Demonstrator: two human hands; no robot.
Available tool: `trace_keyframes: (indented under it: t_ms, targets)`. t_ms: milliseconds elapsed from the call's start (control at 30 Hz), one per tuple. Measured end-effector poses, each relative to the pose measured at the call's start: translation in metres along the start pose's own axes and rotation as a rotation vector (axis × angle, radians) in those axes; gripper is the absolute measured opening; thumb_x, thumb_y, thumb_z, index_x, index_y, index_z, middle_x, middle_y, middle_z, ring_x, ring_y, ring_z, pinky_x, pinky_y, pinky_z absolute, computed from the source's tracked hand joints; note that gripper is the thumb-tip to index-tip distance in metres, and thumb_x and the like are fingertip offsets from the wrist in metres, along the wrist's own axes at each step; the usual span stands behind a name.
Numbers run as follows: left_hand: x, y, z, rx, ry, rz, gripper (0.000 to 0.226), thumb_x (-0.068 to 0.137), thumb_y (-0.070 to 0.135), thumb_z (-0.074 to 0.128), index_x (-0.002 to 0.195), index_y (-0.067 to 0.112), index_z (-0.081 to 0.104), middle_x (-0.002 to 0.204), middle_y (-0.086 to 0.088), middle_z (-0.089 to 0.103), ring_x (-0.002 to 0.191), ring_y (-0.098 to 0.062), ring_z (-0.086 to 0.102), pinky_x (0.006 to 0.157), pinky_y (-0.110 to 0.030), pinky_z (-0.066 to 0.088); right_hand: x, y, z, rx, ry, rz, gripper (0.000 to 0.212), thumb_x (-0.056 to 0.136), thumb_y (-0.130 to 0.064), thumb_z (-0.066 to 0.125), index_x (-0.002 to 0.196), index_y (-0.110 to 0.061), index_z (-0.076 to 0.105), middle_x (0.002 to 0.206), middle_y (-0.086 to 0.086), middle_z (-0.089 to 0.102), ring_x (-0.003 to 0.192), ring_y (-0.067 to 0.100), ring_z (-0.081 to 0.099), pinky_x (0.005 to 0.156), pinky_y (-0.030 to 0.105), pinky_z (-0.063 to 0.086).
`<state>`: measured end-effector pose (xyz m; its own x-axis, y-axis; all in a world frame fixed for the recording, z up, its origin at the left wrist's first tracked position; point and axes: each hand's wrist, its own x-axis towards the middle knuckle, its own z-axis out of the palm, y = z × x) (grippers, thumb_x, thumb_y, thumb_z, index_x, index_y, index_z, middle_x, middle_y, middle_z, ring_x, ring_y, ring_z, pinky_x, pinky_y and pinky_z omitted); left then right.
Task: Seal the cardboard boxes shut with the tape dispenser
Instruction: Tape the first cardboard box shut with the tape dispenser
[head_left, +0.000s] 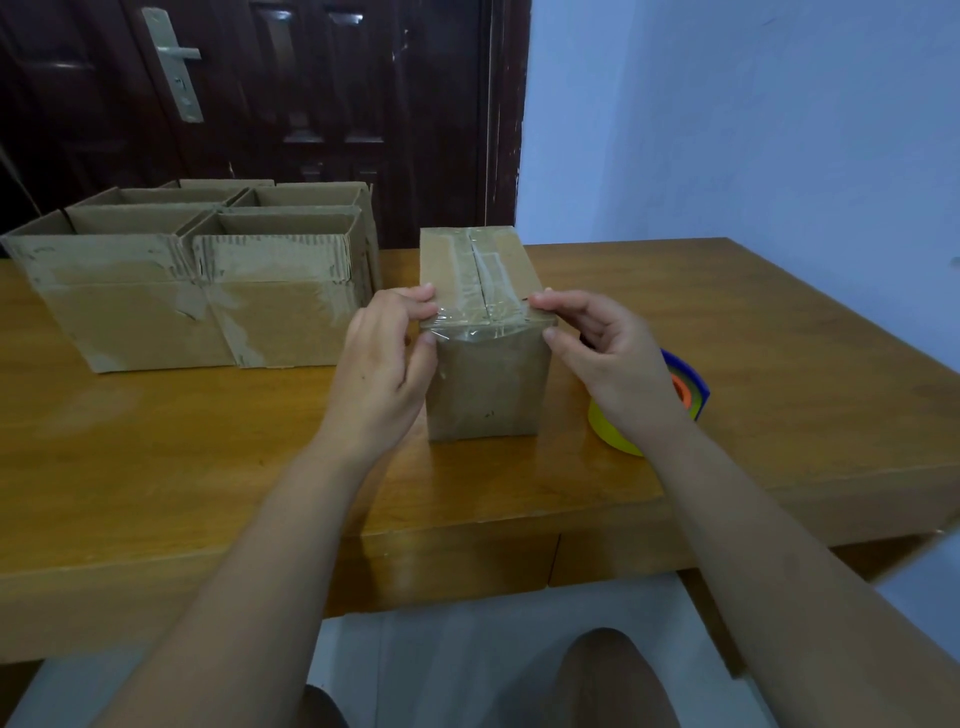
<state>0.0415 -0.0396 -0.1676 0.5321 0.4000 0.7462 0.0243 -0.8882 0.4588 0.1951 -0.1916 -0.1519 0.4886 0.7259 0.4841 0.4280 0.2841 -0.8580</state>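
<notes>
Count: one closed box (488, 364), upright at the table's (208, 441) middle; a cluster of open boxes (208, 291) at far left, four openings countable in two rows of two, well apart from the closed one; one tape dispenser (688, 387); two hands. My left hand (387, 358) pinches the closed box's near-left top corner, fingers on the lid, thumb on the near face. My right hand (608, 358) pinches the near-right top corner the same way. A strip of clear tape (483, 326) runs across the near top edge between my two grips and folds onto the near face; older tape lies along the lid seam. The tape dispenser sits on the table just right of the closed box, largely hidden behind my right wrist: only a yellow roll and a blue and orange part show. The far row of open boxes is mostly hidden by the near row. A dark door (311, 104) stands beyond the table.
</notes>
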Motion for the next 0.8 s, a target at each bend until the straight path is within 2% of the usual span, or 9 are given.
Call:
trace_keyframes:
  t_ms: [67,167,300,400,500,567,667,733,800]
  targets:
    - [0.000,-0.001,0.000,0.017,0.001,0.021,0.034,0.091,0.023,0.039,0.111,0.001,0.056,0.120,-0.001,0.052,0.115,-0.002,0.040,0.100,-0.010,0.026,0.000,-0.002,0.001,-0.005,0.012,-0.013,0.030,0.090,0.000,0.059,0.111,-0.021,0.064,0.116,-0.008,0.067,0.115,0.003,0.058,0.096,0.023,0.048]
    - [0.003,0.000,-0.002,0.057,-0.025,0.043,0.035,0.093,0.028,0.041,0.109,0.001,0.056,0.118,-0.012,0.056,0.114,-0.009,0.044,0.098,-0.025,0.033,0.001,-0.003,0.003,-0.035,0.035,-0.028,0.028,0.088,0.000,0.061,0.107,-0.021,0.065,0.113,-0.009,0.067,0.112,0.000,0.059,0.091,0.017,0.048]
    - [0.006,0.001,-0.005,0.090,-0.059,0.056,0.039,0.094,0.033,0.043,0.109,0.000,0.056,0.116,-0.013,0.056,0.115,-0.019,0.049,0.096,-0.036,0.040,0.001,-0.003,0.005,-0.017,0.073,-0.027,0.027,0.087,0.001,0.062,0.107,-0.017,0.066,0.112,-0.007,0.069,0.109,0.005,0.062,0.094,0.025,0.051]
    - [0.004,0.000,-0.012,-0.032,-0.150,-0.021,0.033,0.091,0.031,0.056,0.115,0.009,0.052,0.125,0.001,0.045,0.119,-0.009,0.043,0.096,-0.024,0.039,0.000,-0.002,0.006,-0.003,0.087,-0.021,0.027,0.087,0.001,0.063,0.109,-0.014,0.066,0.113,-0.005,0.068,0.109,0.005,0.062,0.093,0.024,0.051]
    - [0.005,-0.001,-0.022,-0.054,-0.258,-0.048,0.043,0.083,0.011,0.068,0.117,0.024,0.043,0.133,0.008,0.039,0.101,0.010,0.043,0.084,-0.005,0.037,0.000,-0.001,0.005,-0.030,0.071,-0.020,0.027,0.086,-0.002,0.065,0.109,-0.017,0.066,0.114,-0.007,0.068,0.111,0.004,0.061,0.093,0.024,0.051]
    - [0.005,-0.001,-0.025,0.001,-0.274,-0.030,0.052,0.079,0.009,0.073,0.117,0.026,0.042,0.133,0.010,0.038,0.094,0.012,0.046,0.081,-0.006,0.039,0.000,-0.001,0.005,-0.075,0.069,-0.028,0.029,0.085,-0.004,0.068,0.109,-0.019,0.065,0.116,-0.008,0.067,0.112,0.004,0.060,0.092,0.024,0.051]
    - [0.003,0.003,-0.021,0.013,-0.252,-0.040,0.054,0.078,0.010,0.075,0.117,0.025,0.041,0.134,0.007,0.039,0.088,0.002,0.049,0.077,-0.011,0.043,-0.004,0.000,0.009,-0.115,0.085,-0.053,0.030,0.085,-0.004,0.068,0.112,-0.016,0.064,0.116,-0.008,0.065,0.114,0.003,0.058,0.091,0.022,0.052]
    - [0.002,0.008,-0.018,-0.033,-0.228,-0.057,0.055,0.076,0.018,0.076,0.118,0.021,0.041,0.135,0.000,0.041,0.092,0.000,0.046,0.077,-0.012,0.043,-0.005,0.001,0.011,-0.116,0.094,-0.068,0.031,0.085,-0.004,0.068,0.112,-0.017,0.063,0.117,-0.009,0.064,0.115,0.003,0.057,0.090,0.020,0.051]
    - [0.001,0.011,-0.017,-0.111,-0.221,-0.122,0.060,0.072,0.046,0.071,0.117,0.021,0.041,0.133,0.002,0.040,0.100,-0.004,0.044,0.076,-0.008,0.040,-0.006,0.002,0.011,-0.114,0.086,-0.070,0.032,0.086,-0.003,0.066,0.114,-0.017,0.062,0.118,-0.009,0.063,0.116,0.003,0.057,0.090,0.020,0.051]
